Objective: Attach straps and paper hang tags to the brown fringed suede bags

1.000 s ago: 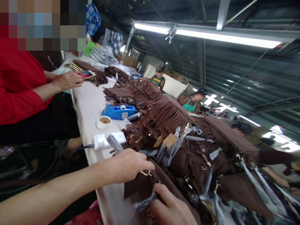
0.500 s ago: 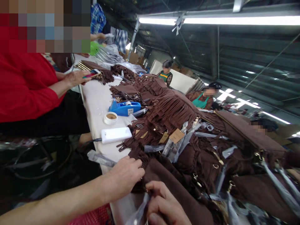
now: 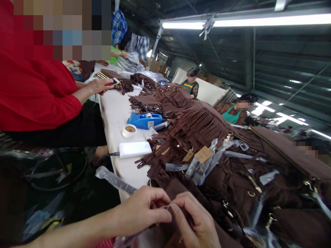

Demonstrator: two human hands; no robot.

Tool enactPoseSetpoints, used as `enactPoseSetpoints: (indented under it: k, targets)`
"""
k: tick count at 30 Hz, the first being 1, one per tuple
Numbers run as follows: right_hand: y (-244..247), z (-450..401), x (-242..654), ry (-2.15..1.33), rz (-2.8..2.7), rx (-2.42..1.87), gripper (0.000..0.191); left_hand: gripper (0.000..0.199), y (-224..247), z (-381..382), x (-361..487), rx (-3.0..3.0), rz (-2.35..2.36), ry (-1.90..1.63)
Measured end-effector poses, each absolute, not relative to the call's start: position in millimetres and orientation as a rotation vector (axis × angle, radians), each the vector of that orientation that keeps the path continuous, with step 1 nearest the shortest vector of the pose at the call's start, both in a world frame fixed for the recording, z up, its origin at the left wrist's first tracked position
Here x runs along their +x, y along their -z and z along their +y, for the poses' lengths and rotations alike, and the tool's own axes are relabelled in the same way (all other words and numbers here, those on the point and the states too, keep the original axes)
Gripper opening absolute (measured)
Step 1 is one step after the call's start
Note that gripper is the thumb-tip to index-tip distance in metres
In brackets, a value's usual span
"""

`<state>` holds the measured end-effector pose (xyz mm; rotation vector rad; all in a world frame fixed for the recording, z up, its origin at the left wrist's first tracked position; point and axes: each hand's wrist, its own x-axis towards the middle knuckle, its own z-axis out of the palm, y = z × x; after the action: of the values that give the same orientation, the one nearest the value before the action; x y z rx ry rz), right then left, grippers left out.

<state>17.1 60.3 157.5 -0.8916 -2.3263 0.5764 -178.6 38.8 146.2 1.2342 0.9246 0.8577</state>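
Observation:
My left hand [image 3: 144, 208] and my right hand [image 3: 193, 218] meet at the lower middle of the view, their fingertips nearly touching. Both are pinched on a thin, pale string, which shows between the thumbs. Beneath them lies a dark brown bag [image 3: 181, 187], partly hidden by my hands. A clear plastic-wrapped strip [image 3: 116, 181] sticks out over the table edge beside my left hand. Brown fringed bags [image 3: 199, 120] are piled beyond, with tan paper tags [image 3: 203, 154] and plastic-wrapped parts among them.
A white power bank [image 3: 135, 150] with a black cable, a tape roll [image 3: 129, 131] and a blue tape dispenser [image 3: 144, 120] stand on the white table [image 3: 111, 113]. A person in red [image 3: 38, 93] is at the left. Other people work beyond the pile.
My hands have come together, with the string now showing between their fingers. My left hand has moved down from the fringe. The view has shifted slightly, and the person in red has moved a hand.

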Motion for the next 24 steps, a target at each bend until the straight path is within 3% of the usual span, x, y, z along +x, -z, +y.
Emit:
enactPoseSetpoints:
  k: [10, 13, 18, 24]
  targets:
    - [-156, 62, 12, -0.587, -2.423, -0.946, 0.021, 0.016, -123, 46, -189, 1.084, 0.897, -0.905]
    - [-155, 65, 10, -0.589, -2.448, -0.935, 0.017, 0.013, -128, 44, -189, 1.263, 0.946, -0.906]
    - [-152, 70, 5, -0.615, -2.447, -0.947, 0.015, 0.035, -134, 37, -186, 1.580, 1.152, -0.917]
    - [-151, 68, 1, -0.582, -2.397, -1.011, 0.024, 0.034, -116, 41, -197, 1.893, 1.152, -0.882]
